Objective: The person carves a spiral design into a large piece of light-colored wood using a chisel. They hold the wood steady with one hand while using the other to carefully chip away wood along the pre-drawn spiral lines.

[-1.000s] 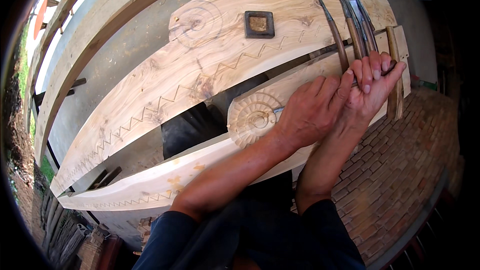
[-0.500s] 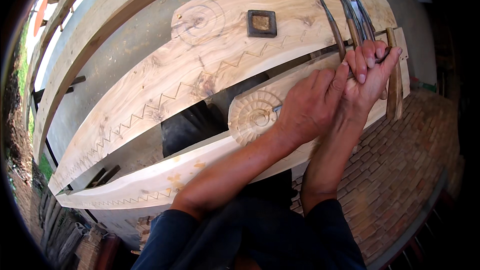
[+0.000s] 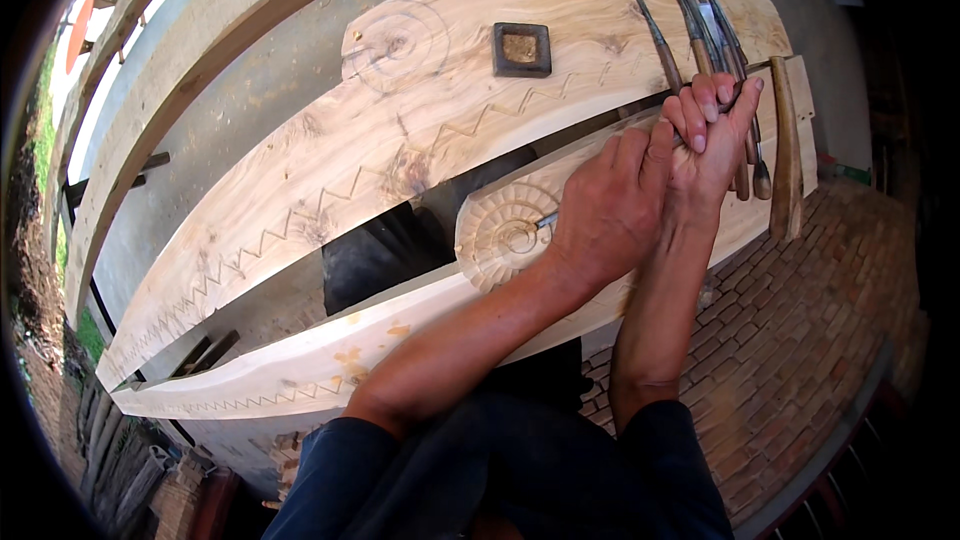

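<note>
A carving gouge has its blade tip on the round, petal-like carved rosette in the near wooden board. Most of its length is hidden under my hands. My left hand closes over the shank near the blade, its wrist low over the board. Behind it, palm turned up, my right hand has its fingers curled round the handle end. Just beyond the right hand lie several more gouges, blades pointing away and handles partly covered by the fingers.
A thick wooden stick lies to the right of my right hand. Farther off, a dark square block with a tan centre sits on the large board, which bears a zigzag groove and drawn circles. A dark gap separates the boards. Brick paving spreads below right.
Both hands have shifted left together with the gouge. Its tip has moved farther in toward the rosette's centre, and the handles to the right show more.
</note>
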`<action>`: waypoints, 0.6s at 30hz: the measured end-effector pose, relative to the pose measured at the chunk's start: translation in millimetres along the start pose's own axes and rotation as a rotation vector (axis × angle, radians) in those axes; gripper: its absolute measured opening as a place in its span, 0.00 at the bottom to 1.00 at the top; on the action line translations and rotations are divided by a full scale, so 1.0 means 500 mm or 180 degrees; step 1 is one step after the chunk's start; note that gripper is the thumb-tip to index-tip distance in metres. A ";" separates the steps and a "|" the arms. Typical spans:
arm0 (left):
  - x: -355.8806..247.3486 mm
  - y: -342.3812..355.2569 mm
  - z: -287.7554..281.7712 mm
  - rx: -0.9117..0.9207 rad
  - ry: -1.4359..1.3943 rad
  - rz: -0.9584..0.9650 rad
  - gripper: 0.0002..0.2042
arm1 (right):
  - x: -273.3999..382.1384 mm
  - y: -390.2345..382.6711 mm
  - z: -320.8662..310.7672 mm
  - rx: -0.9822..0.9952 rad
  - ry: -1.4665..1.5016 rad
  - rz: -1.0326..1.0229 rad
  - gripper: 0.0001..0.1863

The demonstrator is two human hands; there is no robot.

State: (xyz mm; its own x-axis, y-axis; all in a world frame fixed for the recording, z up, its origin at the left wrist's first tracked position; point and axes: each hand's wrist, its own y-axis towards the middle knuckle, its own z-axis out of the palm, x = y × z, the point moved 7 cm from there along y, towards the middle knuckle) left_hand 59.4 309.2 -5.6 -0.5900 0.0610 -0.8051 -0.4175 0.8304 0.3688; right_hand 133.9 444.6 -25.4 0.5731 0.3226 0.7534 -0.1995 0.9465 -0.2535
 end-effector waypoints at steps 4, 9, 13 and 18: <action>-0.001 -0.001 0.003 0.0153 0.0060 -0.0045 0.26 | 0.005 -0.006 -0.006 -0.0077 0.0005 0.0012 0.27; -0.035 -0.015 -0.008 0.0124 0.0276 0.0514 0.28 | 0.041 -0.047 -0.013 -0.0052 0.0540 -0.0072 0.26; -0.047 -0.028 0.010 0.0393 0.0231 0.0802 0.29 | 0.070 -0.064 -0.073 -0.0018 0.0895 -0.0161 0.27; -0.046 -0.030 0.026 0.0426 0.0011 0.0832 0.30 | 0.090 -0.061 -0.086 0.0109 0.0670 -0.0368 0.27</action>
State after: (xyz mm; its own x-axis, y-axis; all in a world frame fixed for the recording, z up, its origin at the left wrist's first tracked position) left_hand 88.3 302.7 1.3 -0.6679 0.2809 -0.6892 -0.1562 0.8525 0.4988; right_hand 199.9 430.4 -9.8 0.7460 0.2095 0.6321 -0.1478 0.9776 -0.1495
